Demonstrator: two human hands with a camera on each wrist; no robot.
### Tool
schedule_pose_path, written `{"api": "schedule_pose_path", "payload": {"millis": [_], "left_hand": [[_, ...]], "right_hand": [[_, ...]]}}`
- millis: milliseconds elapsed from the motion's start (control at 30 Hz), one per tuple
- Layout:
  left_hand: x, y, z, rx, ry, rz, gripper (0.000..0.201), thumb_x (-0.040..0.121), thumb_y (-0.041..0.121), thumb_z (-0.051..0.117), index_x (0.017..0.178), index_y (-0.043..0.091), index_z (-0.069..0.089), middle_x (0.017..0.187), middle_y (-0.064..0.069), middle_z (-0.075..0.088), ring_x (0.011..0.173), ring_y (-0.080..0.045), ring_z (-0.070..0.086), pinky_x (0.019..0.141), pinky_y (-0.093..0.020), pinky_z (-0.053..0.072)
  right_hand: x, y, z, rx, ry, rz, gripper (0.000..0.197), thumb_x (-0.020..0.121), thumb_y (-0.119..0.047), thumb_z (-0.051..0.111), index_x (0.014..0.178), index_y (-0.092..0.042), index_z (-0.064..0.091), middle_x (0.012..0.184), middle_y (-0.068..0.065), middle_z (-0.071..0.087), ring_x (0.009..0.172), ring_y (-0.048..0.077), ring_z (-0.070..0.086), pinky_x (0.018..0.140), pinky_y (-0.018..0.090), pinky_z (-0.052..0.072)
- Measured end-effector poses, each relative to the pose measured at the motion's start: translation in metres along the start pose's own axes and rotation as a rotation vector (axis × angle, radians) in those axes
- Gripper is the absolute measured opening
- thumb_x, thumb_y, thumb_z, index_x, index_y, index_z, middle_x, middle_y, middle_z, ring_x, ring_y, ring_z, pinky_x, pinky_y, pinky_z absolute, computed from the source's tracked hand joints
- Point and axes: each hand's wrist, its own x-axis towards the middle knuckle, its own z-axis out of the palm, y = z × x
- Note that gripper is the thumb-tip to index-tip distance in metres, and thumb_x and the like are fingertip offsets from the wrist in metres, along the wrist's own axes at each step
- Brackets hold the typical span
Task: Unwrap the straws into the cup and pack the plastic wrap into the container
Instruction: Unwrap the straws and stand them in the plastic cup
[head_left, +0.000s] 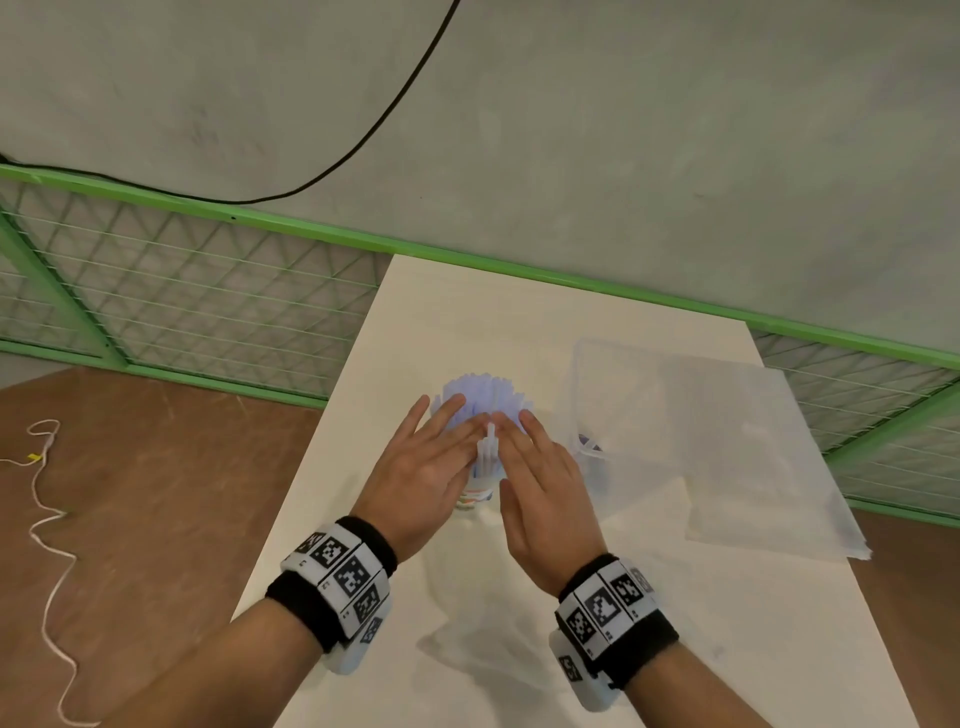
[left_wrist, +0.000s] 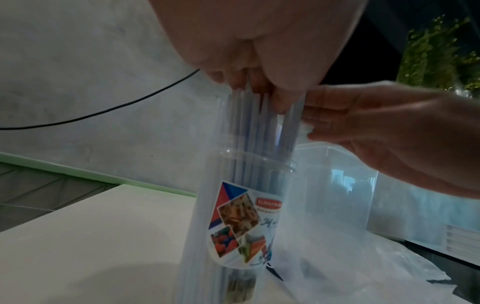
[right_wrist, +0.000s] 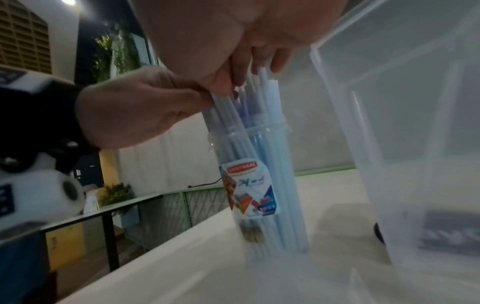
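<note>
Straws (head_left: 480, 397), pale blue, stand upright in a clear cup (left_wrist: 244, 216) on the white counter (head_left: 675, 623), their tops fanning out above its rim. My left hand (head_left: 423, 470) and right hand (head_left: 545, 483) lie palm-down over the bundle from either side, fingers straight and close together, touching the straw tops; neither hand curls round anything. In the left wrist view my left fingers (left_wrist: 262, 82) rest on the straw ends while the right hand reaches in from the side. In the right wrist view my right fingers (right_wrist: 259, 59) press the ends likewise, and the left hand meets the bundle just below them. A few white straws (head_left: 488, 452) stand between my two hands in the head view. The cup carries a printed label (right_wrist: 249, 189) on its side. The container (head_left: 623, 395), clear plastic, stands just beside the cup on my right. Plastic wrap (head_left: 753, 467) lies flat on the counter next to the container, reaching past the counter's right edge. A black cable (head_left: 363, 140) hangs across the grey wall behind, above a green mesh fence (head_left: 182, 291).
</note>
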Motion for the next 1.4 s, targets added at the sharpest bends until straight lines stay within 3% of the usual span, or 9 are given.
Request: {"api": "schedule_pose_path", "payload": {"millis": [167, 267, 600, 800, 900, 1000, 1133, 1267, 1400], "left_hand": [[-0.007, 0.017, -0.018, -0.179, 0.031, -0.189, 0.054, 0.099, 0.022, 0.039, 0.15, 0.009, 0.027, 0.157, 0.0, 0.03, 0.147, -0.01, 0.017, 0.122, -0.032, 0.008], [-0.007, 0.032, -0.019, -0.193, 0.002, -0.185, 0.058, 0.098, 0.02, 0.039, 0.152, 0.009, 0.02, 0.159, 0.0, 0.023, 0.147, -0.009, 0.017, 0.122, -0.03, 0.005], [-0.012, 0.031, 0.001, -0.007, -0.063, -0.142, 0.067, 0.083, 0.007, 0.032, 0.149, 0.004, 0.025, 0.157, -0.008, 0.028, 0.147, -0.021, 0.021, 0.119, -0.041, 0.014], [0.003, 0.022, -0.001, -0.127, 0.138, -0.129, 0.036, 0.097, 0.025, 0.046, 0.126, 0.01, 0.061, 0.125, 0.002, 0.066, 0.126, -0.014, 0.054, 0.12, -0.047, 0.014], [0.01, 0.019, 0.0, -0.225, 0.182, -0.182, 0.029, 0.097, 0.023, 0.05, 0.12, 0.014, 0.064, 0.113, 0.008, 0.069, 0.108, -0.004, 0.064, 0.122, -0.043, 0.006], [0.01, 0.016, 0.002, -0.235, 0.206, -0.152, 0.025, 0.097, 0.025, 0.05, 0.112, 0.018, 0.068, 0.109, 0.01, 0.071, 0.112, -0.006, 0.062, 0.121, -0.046, 0.007], [0.007, 0.009, 0.006, -0.185, 0.206, -0.091, 0.023, 0.095, 0.024, 0.053, 0.103, 0.018, 0.074, 0.103, 0.01, 0.073, 0.119, -0.013, 0.06, 0.121, -0.047, 0.006], [0.006, 0.003, 0.011, -0.095, 0.198, -0.052, 0.018, 0.092, 0.02, 0.061, 0.104, 0.019, 0.073, 0.121, 0.005, 0.067, 0.129, -0.021, 0.052, 0.119, -0.052, 0.009], [0.004, 0.001, 0.017, -0.014, 0.191, -0.022, 0.022, 0.093, 0.023, 0.058, 0.11, 0.02, 0.072, 0.131, 0.004, 0.062, 0.132, -0.024, 0.049, 0.117, -0.055, 0.014]], "right_hand": [[0.005, -0.009, -0.014, 0.2, 0.174, -0.012, 0.066, 0.095, -0.015, 0.05, 0.154, -0.017, 0.019, 0.159, 0.005, 0.028, 0.147, 0.017, 0.026, 0.116, 0.033, 0.028], [0.016, -0.015, -0.016, 0.135, 0.203, -0.108, 0.057, 0.095, -0.009, 0.051, 0.149, -0.01, 0.032, 0.155, 0.009, 0.035, 0.145, 0.021, 0.033, 0.113, 0.034, 0.034], [0.024, 0.013, -0.008, -0.004, 0.405, -0.154, 0.019, 0.089, -0.007, 0.067, 0.107, -0.005, 0.072, 0.108, 0.004, 0.073, 0.107, 0.02, 0.063, 0.092, 0.031, 0.048], [0.027, 0.014, -0.015, 0.022, 0.424, -0.096, 0.013, 0.087, -0.013, 0.072, 0.099, -0.015, 0.076, 0.093, -0.009, 0.074, 0.077, 0.01, 0.06, 0.071, 0.03, 0.046], [0.022, 0.016, -0.007, -0.059, 0.384, -0.096, 0.011, 0.086, -0.015, 0.074, 0.095, -0.019, 0.077, 0.079, -0.014, 0.07, 0.067, 0.013, 0.054, 0.063, 0.034, 0.044], [0.016, 0.018, 0.001, -0.13, 0.359, -0.071, 0.006, 0.085, -0.016, 0.074, 0.089, -0.02, 0.077, 0.066, -0.012, 0.064, 0.061, 0.015, 0.051, 0.058, 0.037, 0.044], [0.01, 0.016, 0.0, -0.049, 0.357, -0.082, 0.013, 0.091, -0.012, 0.064, 0.097, -0.014, 0.075, 0.088, -0.008, 0.072, 0.072, 0.021, 0.058, 0.065, 0.039, 0.048], [0.01, 0.002, -0.013, 0.092, 0.393, -0.044, 0.027, 0.091, -0.009, 0.06, 0.117, -0.006, 0.067, 0.114, 0.006, 0.067, 0.093, 0.019, 0.061, 0.088, 0.026, 0.046], [0.015, -0.002, -0.006, 0.048, 0.411, -0.109, 0.017, 0.092, -0.011, 0.065, 0.106, -0.008, 0.074, 0.1, -0.002, 0.073, 0.085, 0.016, 0.065, 0.073, 0.036, 0.054]]}}
